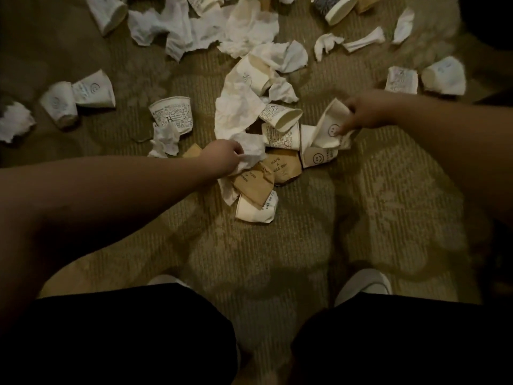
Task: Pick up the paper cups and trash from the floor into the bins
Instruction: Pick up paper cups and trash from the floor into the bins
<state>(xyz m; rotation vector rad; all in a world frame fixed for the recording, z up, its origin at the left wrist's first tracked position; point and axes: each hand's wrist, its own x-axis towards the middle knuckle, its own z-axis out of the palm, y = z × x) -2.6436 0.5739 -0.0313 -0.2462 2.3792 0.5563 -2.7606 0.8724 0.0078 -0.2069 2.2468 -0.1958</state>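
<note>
— Head view: my left hand [226, 157] pinches a crumpled tissue [251, 151]; my right hand [361, 112] grips a smiley cup [330, 129], both at the carpet [277, 245] pile.

— Risk?

— I reckon loose tissue could tear, or the crushed cup slip. No bins visible.

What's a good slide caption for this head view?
Left hand grips crumpled tissue, right hand grips a smiley cup.
</note>
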